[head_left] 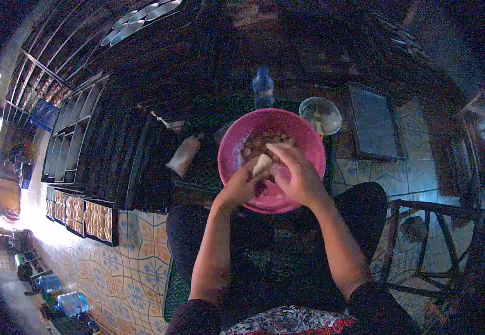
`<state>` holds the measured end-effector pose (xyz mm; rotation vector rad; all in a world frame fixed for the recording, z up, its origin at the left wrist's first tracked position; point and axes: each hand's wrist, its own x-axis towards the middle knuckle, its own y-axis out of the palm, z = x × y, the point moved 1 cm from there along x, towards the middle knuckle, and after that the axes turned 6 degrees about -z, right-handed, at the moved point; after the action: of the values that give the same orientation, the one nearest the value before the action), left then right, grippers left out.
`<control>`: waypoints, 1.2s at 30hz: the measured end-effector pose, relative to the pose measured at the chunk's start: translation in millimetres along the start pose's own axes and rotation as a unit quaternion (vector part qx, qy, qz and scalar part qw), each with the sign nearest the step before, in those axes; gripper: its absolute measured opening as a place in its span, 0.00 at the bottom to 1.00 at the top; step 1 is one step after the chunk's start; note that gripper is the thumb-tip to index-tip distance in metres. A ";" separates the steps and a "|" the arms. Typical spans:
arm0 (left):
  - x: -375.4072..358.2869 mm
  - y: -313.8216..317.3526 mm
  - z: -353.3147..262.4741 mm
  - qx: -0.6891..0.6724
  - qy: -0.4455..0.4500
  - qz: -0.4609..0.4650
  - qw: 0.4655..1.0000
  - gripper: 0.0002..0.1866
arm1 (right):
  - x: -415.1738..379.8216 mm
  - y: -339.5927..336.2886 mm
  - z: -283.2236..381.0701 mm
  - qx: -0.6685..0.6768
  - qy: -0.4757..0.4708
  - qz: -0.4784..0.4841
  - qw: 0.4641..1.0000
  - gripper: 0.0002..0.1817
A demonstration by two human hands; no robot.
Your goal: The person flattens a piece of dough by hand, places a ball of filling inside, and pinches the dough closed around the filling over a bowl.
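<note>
A pink plastic bowl [252, 121] sits between the knees, with many small brown lumps [273, 139] inside and white powder on its wall. Over the bowl, my left hand [238, 183] has its fingers closed around a pale piece of dough [262, 165]. My right hand [298, 177] hovers just to the right of the dough, fingers stretched out and thumb apart, slightly blurred. Part of the lumps is hidden beneath both hands.
Behind the bowl stand a plastic water bottle [263, 88] and a clear tub [321, 115]. A filled plastic bag [185, 153] lies left; a metal tray [373, 121] is at right. Trays of pale dough pieces [98, 222] line the left floor. A dark metal frame [421, 206] stands right.
</note>
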<state>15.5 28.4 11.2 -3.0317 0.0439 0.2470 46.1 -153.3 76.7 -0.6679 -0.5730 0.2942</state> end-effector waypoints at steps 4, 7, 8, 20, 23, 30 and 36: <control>-21.6 -8.4 -1.4 0.119 0.013 0.095 0.988 0.31 | -11.0 11.1 -20.7 0.058 -0.098 0.116 0.987 0.29; -16.6 -22.4 -23.2 0.160 -0.066 0.084 0.981 0.24 | -13.7 7.1 -22.1 0.056 -0.020 0.193 0.979 0.28; -14.4 -26.9 -35.1 0.175 -0.119 0.052 0.976 0.20 | -11.7 5.1 -20.7 0.002 0.051 0.211 0.976 0.26; -3.5 -2.6 -16.2 0.192 0.095 -0.105 0.971 0.15 | -11.0 22.4 -3.5 -0.062 0.145 0.180 0.971 0.18; -2.9 0.9 -17.6 0.154 0.092 -0.180 0.967 0.17 | -14.7 29.8 -6.2 0.003 0.148 0.120 0.982 0.29; 11.9 22.9 41.6 -0.295 -0.049 -0.171 0.939 0.22 | -26.4 43.8 16.5 0.032 0.053 0.083 0.995 0.30; -1.3 22.3 -1.6 -0.220 0.021 -0.102 0.970 0.25 | -26.4 43.6 1.8 0.211 0.167 0.071 0.960 0.34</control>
<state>13.7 6.1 10.8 -3.4443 -0.3673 0.1972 20.5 -131.1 38.7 -0.3315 -0.1275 0.4128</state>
